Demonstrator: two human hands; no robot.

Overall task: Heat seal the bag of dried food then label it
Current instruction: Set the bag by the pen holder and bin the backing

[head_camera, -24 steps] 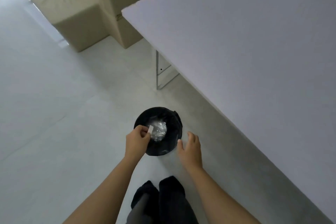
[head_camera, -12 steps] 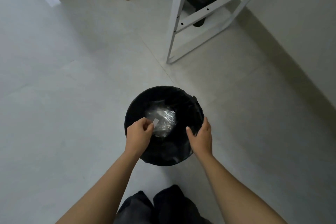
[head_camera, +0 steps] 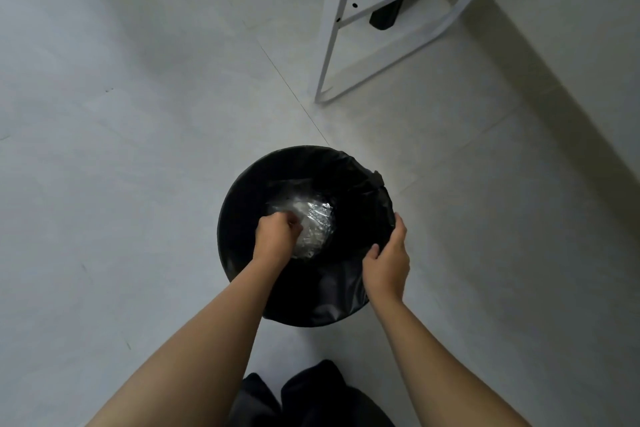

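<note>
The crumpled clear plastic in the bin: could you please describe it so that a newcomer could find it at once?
On the pale tiled floor, before the white frame, stands a round bin with a black liner. Inside, beside the left hand, lies the crumpled clear plastic, the only shiny, silvery thing against the black.

a black bin (head_camera: 242,204) with a black liner (head_camera: 367,184) stands on the pale tiled floor (head_camera: 138,114), crumpled clear plastic (head_camera: 317,225) inside it. a white metal frame (head_camera: 332,28) stands beyond, a dark object (head_camera: 384,15) behind its bars.
</note>
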